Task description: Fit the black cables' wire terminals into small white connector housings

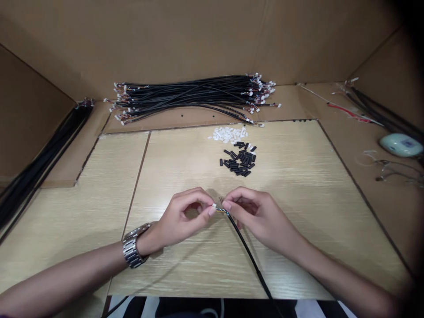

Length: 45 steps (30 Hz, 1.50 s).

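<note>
The black cable slants from between the hands, above the near half of the desk, down past its near edge, so its weight probably hangs out of the way. At its upper end, the left hand pinches the small white plug between thumb and forefinger, apparently to steady it. The right hand has thumb and forefinger pressed together on thin wires near the cable's end, likely keeping the strands apart; its other fingers are partly hidden. Beyond, short black tubes and loose white pieces lie heaped toward the desk's far edge, seemingly for easy reach. Past that edge, cables with plugs lie lengthwise on cardboard, perhaps to avoid tangling.
</note>
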Motion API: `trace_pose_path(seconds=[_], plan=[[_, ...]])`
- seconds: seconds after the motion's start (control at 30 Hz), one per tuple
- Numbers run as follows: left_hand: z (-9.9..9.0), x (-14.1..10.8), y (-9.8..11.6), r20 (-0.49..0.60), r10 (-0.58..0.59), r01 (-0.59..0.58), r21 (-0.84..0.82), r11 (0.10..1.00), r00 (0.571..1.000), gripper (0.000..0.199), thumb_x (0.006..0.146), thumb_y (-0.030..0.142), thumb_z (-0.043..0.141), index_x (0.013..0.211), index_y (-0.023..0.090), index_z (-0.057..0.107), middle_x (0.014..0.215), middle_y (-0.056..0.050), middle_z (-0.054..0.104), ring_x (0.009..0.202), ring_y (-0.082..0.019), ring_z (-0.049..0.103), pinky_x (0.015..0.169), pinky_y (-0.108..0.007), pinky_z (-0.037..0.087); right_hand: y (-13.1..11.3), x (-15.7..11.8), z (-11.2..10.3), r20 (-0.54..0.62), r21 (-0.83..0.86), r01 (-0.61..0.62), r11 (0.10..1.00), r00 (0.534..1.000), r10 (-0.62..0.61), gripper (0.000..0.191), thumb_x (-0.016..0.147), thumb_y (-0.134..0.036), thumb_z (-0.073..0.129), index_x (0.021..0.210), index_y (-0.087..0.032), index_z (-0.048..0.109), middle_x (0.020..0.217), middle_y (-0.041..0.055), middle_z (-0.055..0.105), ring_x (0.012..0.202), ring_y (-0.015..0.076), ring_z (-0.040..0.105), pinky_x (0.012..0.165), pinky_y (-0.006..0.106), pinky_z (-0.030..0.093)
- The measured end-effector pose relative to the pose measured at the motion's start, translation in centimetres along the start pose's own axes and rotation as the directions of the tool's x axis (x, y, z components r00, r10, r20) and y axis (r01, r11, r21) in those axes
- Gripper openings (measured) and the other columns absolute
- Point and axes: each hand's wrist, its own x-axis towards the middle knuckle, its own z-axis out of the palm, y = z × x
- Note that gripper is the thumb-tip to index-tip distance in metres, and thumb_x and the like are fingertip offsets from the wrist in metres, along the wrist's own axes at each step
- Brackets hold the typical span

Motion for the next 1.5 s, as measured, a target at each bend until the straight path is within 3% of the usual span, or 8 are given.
trace_pose_path(seconds=[0.17, 0.43, 0.5, 0.6, 0.7, 0.93, 1.13, 1.5], plan=[[0.03, 0.16, 0.01, 0.011, 0.014, -0.014, 0.01, 1.0, 1.0, 0.002, 0.088, 0.017, 0.065, 0.087, 0.016, 0.065, 0.075, -0.004, 0.065, 0.064, -0.013, 0.059, 0.055, -0.023, 0.048, 0.15, 0.22, 0.18, 0.068, 0.102, -0.035, 0.994, 0.997, 0.028, 0.016, 0.088, -0.035, 0.067, 0.086, -0.02, 0.065, 0.067, -0.003, 0.056, 0.056, 0.0109, 0.052, 0.052, 0.023, 0.045], [0.11, 0.04, -0.06, -0.001, -0.009, 0.009, -0.003, 1.0, 1.0, 0.004, 0.088, 0.019, 0.065, 0.086, 0.016, 0.065, 0.074, -0.003, 0.064, 0.061, -0.012, 0.058, 0.054, -0.022, 0.048, -0.17, 0.06, 0.04, -0.06, 0.001, 0.041, 0.999, 0.997, -0.041, 0.017, 0.089, -0.031, 0.065, 0.078, -0.019, 0.065, 0.064, -0.0027, 0.057, 0.054, 0.0112, 0.054, 0.051, 0.024, 0.043], [0.14, 0.02, -0.13, -0.006, -0.057, 0.057, -0.045, 0.997, 0.998, 0.006, 0.088, 0.02, 0.065, 0.085, 0.016, 0.065, 0.074, -0.003, 0.063, 0.059, -0.01, 0.057, 0.052, -0.021, 0.048, -0.1, -0.07, 0.09, -0.082, -0.04, 0.089, 0.995, 0.992, -0.092, 0.015, 0.091, -0.029, 0.062, 0.079, -0.019, 0.063, 0.065, -0.0024, 0.057, 0.056, 0.0117, 0.054, 0.052, 0.025, 0.043], [0.14, 0.11, -0.14, 0.004, -0.174, 0.172, -0.171, 0.97, 0.985, 0.01, 0.089, 0.023, 0.066, 0.085, 0.015, 0.064, 0.073, -0.001, 0.061, 0.055, -0.009, 0.056, 0.049, -0.018, 0.048, -0.03, -0.34, 0.21, -0.106, -0.158, 0.25, 0.955, 0.957, -0.269, 0.01, 0.092, -0.022, 0.059, 0.084, -0.02, 0.063, 0.075, 0.0006, 0.061, 0.066, 0.014, 0.056, 0.059, 0.028, 0.043], [0.08, 0.27, 0.03, 0.032, -0.249, 0.248, -0.274, 0.929, 0.968, 0.015, 0.09, 0.027, 0.066, 0.083, 0.014, 0.062, 0.07, 0.0, 0.058, 0.053, -0.008, 0.055, 0.047, -0.017, 0.048, -0.01, -0.45, 0.31, -0.051, -0.205, 0.37, 0.906, 0.92, -0.388, 0.008, 0.092, -0.018, 0.059, 0.09, -0.022, 0.065, 0.086, 0.0032, 0.063, 0.077, 0.0162, 0.058, 0.065, 0.03, 0.044], [0.05, 0.33, 0.21, 0.067, -0.266, 0.273, -0.292, 0.917, 0.962, 0.019, 0.091, 0.029, 0.065, 0.08, 0.015, 0.059, 0.064, 0.002, 0.054, 0.049, -0.007, 0.05, 0.044, -0.017, 0.043, 0.23, -0.19, 0.52, -0.036, -0.095, 0.167, 0.981, 0.985, -0.171, 0.008, 0.094, -0.024, 0.058, 0.087, -0.021, 0.062, 0.08, 0.0004, 0.059, 0.071, 0.014, 0.055, 0.058, 0.026, 0.04], [0.01, 0.33, 0.1, 0.094, -0.252, 0.267, -0.221, 0.938, 0.963, 0.019, 0.092, 0.029, 0.063, 0.08, 0.014, 0.06, 0.066, 0.0, 0.056, 0.053, -0.009, 0.051, 0.046, -0.02, 0.042, -0.4, -0.41, 0.46, -0.043, -0.216, 0.237, 0.947, 0.967, -0.251, 0.013, 0.087, -0.009, 0.057, 0.082, -0.02, 0.061, 0.08, 0.0, 0.057, 0.071, 0.0132, 0.053, 0.061, 0.027, 0.04], [0.04, 0.36, 0.08, 0.116, -0.265, 0.285, -0.239, 0.928, 0.957, 0.018, 0.092, 0.028, 0.063, 0.08, 0.015, 0.061, 0.063, 0.001, 0.055, 0.05, -0.009, 0.05, 0.045, -0.021, 0.041, -0.45, -0.78, 0.45, -0.01, -0.329, 0.316, 0.89, 0.941, -0.338, 0.014, 0.088, -0.007, 0.056, 0.085, -0.02, 0.059, 0.083, 0.0008, 0.056, 0.07, 0.0128, 0.054, 0.06, 0.027, 0.041]])
